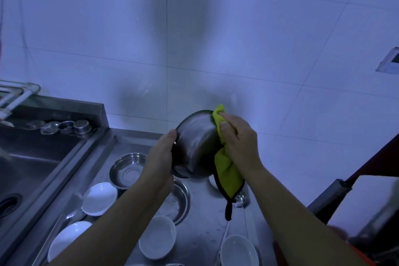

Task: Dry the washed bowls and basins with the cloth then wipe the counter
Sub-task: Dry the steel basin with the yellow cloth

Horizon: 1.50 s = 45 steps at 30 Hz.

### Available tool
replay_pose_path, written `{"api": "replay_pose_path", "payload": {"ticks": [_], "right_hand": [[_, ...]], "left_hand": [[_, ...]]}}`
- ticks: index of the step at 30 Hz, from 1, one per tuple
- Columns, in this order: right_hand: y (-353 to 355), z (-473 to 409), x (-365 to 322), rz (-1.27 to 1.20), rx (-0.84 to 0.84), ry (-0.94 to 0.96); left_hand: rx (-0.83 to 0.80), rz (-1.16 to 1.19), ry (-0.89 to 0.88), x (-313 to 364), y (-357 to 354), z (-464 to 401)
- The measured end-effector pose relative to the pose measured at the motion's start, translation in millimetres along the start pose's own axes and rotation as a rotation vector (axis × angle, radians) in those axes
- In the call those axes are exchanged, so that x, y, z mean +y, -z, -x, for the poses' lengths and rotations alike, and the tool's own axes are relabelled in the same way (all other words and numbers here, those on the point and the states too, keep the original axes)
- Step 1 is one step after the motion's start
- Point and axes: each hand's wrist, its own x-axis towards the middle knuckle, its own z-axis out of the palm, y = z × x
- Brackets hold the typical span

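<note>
Raised above the steel counter (203, 231), round steel basin (195, 147) gripped by left hand (160, 157), yellow black-edged cloth (226, 170) pinched against it by right hand (239, 142); likely to slip if wet.

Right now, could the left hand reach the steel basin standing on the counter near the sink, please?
Probably not yet: the left hand grips the raised steel bowl. The steel basin lies uncovered just beside that forearm.
</note>
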Motion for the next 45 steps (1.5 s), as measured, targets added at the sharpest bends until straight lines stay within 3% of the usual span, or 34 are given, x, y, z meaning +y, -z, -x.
{"api": "replay_pose_path", "payload": {"ticks": [8,11,15,20,26,29,36,45], "right_hand": [[-12,36,24,-0.096,0.179,-0.193],[-5,25,23,0.063,0.165,-0.093],[6,1,12,0.272,0.048,0.098],[-15,-2,-9,0.597,-0.053,0.442],[-31,28,4,0.529,-0.047,0.712],[-22,39,18,0.513,-0.041,0.696],[-17,8,-4,0.458,0.007,0.38],[-73,39,-49,0.598,0.088,0.72]], "left_hand": [[-0.087,0.305,0.183,12,1,-16],[-0.087,0.309,0.258,8,4,-17],[-0.029,0.294,0.22,7,6,-20],[-0.024,0.266,0.226,5,-7,-25],[-0.016,0.32,0.278,23,8,-39],[-0.025,0.32,0.288,27,17,-39],[-0.008,0.235,0.245,19,23,-28],[-0.182,0.343,0.353,39,37,-21]]}}
